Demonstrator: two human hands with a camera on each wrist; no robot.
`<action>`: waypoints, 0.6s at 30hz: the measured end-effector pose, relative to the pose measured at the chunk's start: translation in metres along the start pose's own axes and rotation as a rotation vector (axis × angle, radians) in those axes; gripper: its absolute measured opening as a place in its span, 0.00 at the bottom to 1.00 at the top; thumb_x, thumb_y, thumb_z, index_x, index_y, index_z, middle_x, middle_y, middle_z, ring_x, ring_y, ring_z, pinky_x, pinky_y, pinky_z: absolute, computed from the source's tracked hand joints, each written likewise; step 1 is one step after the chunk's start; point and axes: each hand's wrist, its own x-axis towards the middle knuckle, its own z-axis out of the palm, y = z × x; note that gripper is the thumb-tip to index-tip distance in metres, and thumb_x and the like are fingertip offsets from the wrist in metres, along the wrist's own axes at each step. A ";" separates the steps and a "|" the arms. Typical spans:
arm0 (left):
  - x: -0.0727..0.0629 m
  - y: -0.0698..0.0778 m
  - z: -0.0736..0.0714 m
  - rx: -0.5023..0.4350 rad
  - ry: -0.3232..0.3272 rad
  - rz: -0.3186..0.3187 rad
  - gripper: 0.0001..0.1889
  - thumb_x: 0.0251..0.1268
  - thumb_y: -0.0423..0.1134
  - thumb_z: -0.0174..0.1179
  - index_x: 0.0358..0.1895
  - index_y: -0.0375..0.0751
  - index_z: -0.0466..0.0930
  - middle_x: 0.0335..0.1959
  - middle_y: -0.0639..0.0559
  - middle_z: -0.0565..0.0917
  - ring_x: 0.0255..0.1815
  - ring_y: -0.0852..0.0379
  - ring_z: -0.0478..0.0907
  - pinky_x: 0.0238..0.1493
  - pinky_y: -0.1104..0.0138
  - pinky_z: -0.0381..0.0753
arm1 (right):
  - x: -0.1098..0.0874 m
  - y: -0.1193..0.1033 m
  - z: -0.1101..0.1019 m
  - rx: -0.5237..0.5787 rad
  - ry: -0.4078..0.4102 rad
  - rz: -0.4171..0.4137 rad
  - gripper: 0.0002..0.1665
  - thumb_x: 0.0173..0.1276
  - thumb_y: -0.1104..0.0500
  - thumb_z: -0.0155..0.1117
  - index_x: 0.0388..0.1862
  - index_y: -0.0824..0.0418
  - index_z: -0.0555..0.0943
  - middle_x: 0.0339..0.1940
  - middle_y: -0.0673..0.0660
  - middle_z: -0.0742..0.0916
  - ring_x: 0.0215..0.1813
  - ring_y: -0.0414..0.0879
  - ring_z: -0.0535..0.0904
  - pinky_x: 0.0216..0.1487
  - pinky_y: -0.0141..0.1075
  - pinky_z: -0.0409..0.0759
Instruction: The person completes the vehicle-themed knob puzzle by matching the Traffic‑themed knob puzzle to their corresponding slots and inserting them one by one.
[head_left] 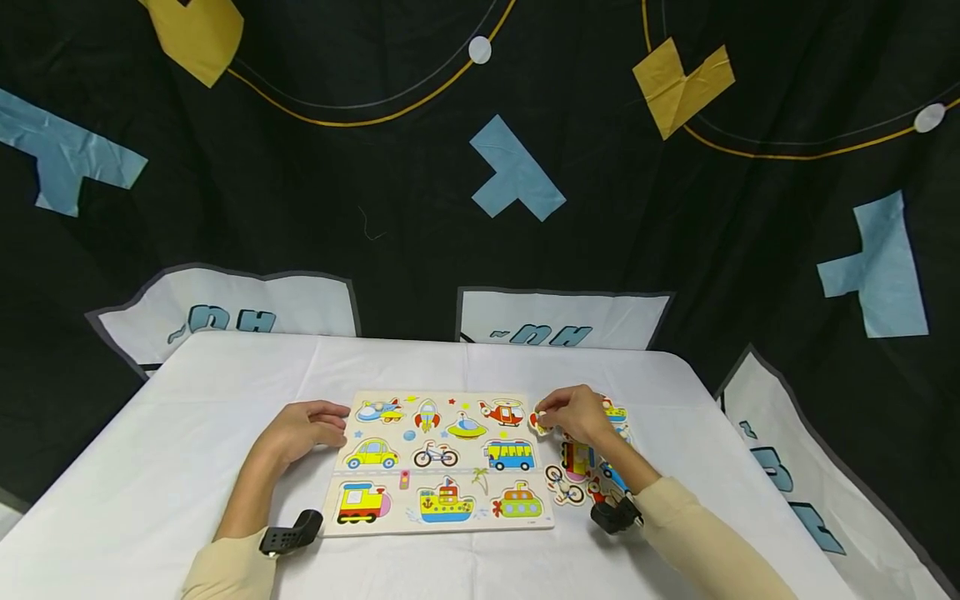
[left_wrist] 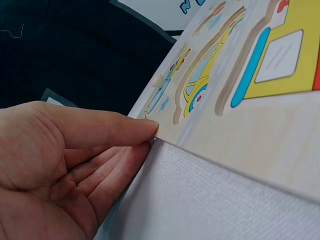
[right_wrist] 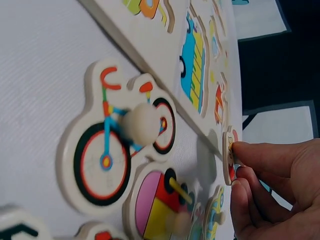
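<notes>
A wooden picture puzzle board [head_left: 450, 530] lies flat, its recesses printed with vehicles. Along its left edge rests my left hand [head_left: 303, 429]; in the left wrist view the thumb and fairly straight fingers touch the board's rim. Over at the right edge, my right hand [head_left: 573, 412] pinches a small puzzle piece [right_wrist: 228, 155] with red and yellow paint, held on its side. The piece's full picture is turned away. Beneath the right forearm lie a bicycle piece [right_wrist: 115, 135] with a wooden knob and a train piece [right_wrist: 152, 202], among several others partly covered by the arm.
A white cloth covers the table [head_left: 187, 450]. Behind it hangs a dark curtain [head_left: 375, 208] with blue and yellow patches. Each wrist wears a black strap device, the left one [head_left: 291, 533] beside the board's near left corner.
</notes>
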 end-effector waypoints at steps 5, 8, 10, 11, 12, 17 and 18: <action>0.000 0.000 0.000 -0.002 -0.002 0.008 0.28 0.54 0.34 0.71 0.61 0.35 0.80 0.41 0.48 0.87 0.47 0.49 0.79 0.53 0.54 0.73 | 0.004 -0.007 0.007 -0.023 -0.003 -0.002 0.06 0.57 0.63 0.77 0.34 0.58 0.91 0.26 0.50 0.88 0.30 0.44 0.79 0.31 0.34 0.72; 0.001 0.000 0.000 -0.003 -0.006 0.011 0.28 0.54 0.34 0.71 0.61 0.35 0.80 0.41 0.48 0.88 0.47 0.50 0.79 0.53 0.55 0.73 | 0.005 -0.011 0.011 -0.022 -0.010 -0.009 0.06 0.56 0.62 0.78 0.34 0.57 0.91 0.25 0.49 0.87 0.31 0.44 0.78 0.34 0.35 0.71; 0.001 0.000 0.000 -0.005 -0.007 0.015 0.28 0.54 0.33 0.71 0.61 0.35 0.80 0.41 0.48 0.88 0.47 0.50 0.79 0.53 0.55 0.73 | 0.006 -0.014 0.014 -0.016 -0.013 -0.027 0.06 0.56 0.62 0.78 0.34 0.58 0.91 0.24 0.49 0.88 0.32 0.44 0.78 0.35 0.35 0.71; 0.001 0.000 0.000 -0.005 -0.008 0.017 0.28 0.54 0.33 0.71 0.61 0.35 0.80 0.41 0.48 0.88 0.46 0.50 0.79 0.53 0.55 0.73 | 0.006 -0.016 0.015 -0.015 -0.015 -0.034 0.06 0.56 0.62 0.78 0.34 0.58 0.91 0.24 0.49 0.88 0.32 0.44 0.79 0.35 0.35 0.71; 0.001 0.000 0.000 -0.005 -0.009 0.018 0.28 0.54 0.33 0.71 0.61 0.35 0.80 0.41 0.48 0.88 0.46 0.50 0.80 0.53 0.55 0.73 | 0.006 -0.018 0.016 -0.013 -0.018 -0.040 0.06 0.57 0.62 0.78 0.34 0.58 0.91 0.24 0.49 0.88 0.32 0.44 0.79 0.35 0.35 0.71; -0.001 0.001 0.000 -0.003 -0.011 0.027 0.28 0.53 0.32 0.71 0.61 0.34 0.80 0.42 0.47 0.88 0.46 0.50 0.80 0.52 0.56 0.73 | 0.007 -0.028 0.022 -0.004 -0.025 -0.049 0.06 0.58 0.62 0.77 0.35 0.58 0.91 0.25 0.50 0.87 0.32 0.45 0.80 0.36 0.35 0.71; -0.001 0.001 0.000 -0.001 -0.009 0.027 0.28 0.54 0.32 0.71 0.61 0.34 0.79 0.42 0.47 0.88 0.47 0.50 0.80 0.53 0.56 0.73 | 0.007 -0.029 0.023 -0.004 -0.025 -0.051 0.06 0.58 0.62 0.77 0.35 0.58 0.91 0.25 0.50 0.87 0.33 0.45 0.79 0.36 0.35 0.71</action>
